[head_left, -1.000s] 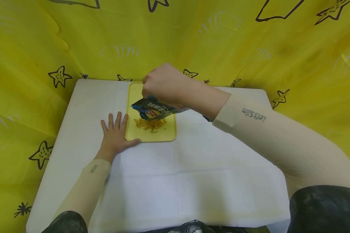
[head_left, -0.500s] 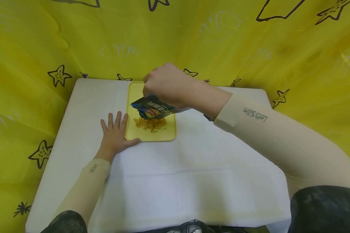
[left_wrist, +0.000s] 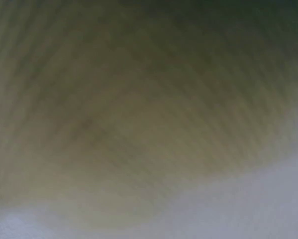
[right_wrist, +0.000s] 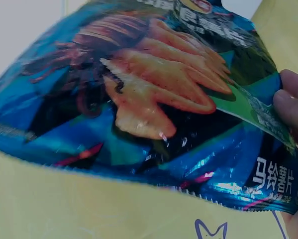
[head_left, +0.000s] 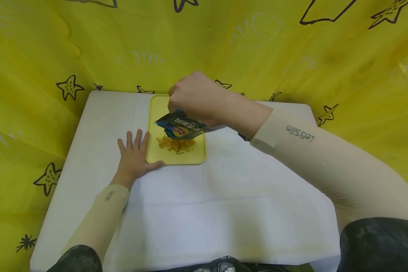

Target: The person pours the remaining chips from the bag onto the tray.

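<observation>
A dark blue bag of potato chips point(head_left: 181, 125) hangs tilted above a yellow tray point(head_left: 198, 156), gripped by my right hand point(head_left: 198, 96). The right wrist view shows the printed side of the same bag point(right_wrist: 149, 89), with a thumb point(right_wrist: 294, 107) on its edge. Below the bag a small heap of chips point(head_left: 176, 146) lies in the tray. My left hand point(head_left: 133, 160) rests with spread fingers along the tray's near left corner, its thumb at the front rim. The left wrist view holds only blurred sleeve point(left_wrist: 139, 124).
The tray stands on a white-covered table point(head_left: 224, 211), toward its back edge. A yellow curtain point(head_left: 204, 41) with sea-creature drawings hangs behind and at both sides. Dark printed cloth point(head_left: 224, 265) shows at the bottom edge of the head view.
My right hand and the bag have shifted very slightly to the right. The left hand and tray look the same.
</observation>
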The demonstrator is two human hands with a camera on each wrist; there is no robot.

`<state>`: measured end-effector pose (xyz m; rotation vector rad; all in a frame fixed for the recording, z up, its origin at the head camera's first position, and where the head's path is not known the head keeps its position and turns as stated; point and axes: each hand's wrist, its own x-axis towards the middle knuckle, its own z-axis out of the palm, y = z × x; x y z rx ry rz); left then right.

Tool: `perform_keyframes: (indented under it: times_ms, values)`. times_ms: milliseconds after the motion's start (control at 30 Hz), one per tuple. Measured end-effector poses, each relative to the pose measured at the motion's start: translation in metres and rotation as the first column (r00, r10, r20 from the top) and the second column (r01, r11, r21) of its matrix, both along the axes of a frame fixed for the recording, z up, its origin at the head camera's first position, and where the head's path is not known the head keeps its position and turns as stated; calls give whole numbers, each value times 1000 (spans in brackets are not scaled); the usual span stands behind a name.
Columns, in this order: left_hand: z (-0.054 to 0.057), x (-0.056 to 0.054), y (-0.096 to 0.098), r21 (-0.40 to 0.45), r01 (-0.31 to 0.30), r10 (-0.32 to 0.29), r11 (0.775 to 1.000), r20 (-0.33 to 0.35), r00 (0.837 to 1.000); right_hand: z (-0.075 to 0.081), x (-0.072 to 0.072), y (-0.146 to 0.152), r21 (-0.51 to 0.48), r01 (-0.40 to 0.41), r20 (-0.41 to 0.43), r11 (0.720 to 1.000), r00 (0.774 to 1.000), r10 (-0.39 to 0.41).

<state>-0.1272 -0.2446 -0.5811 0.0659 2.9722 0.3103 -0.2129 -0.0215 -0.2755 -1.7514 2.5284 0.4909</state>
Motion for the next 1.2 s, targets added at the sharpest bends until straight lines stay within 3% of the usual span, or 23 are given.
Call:
perform_keyframes:
  times_ms: [367,867,1200]
  values:
    - [-4,0,-2,15,8,-8,1000,-21,1000,-4,-2,-1,-1,6,39,1000,999,-6]
    - [-1,0,-2,15,9,-9,1000,-10,1000,-2,-1,-1,-11,-11,13,1000,1000,11]
    - [-6,-2,-2,11,11,-11,1000,-27,1000,1,-2,-2,0,8,22,1000,1000,-8]
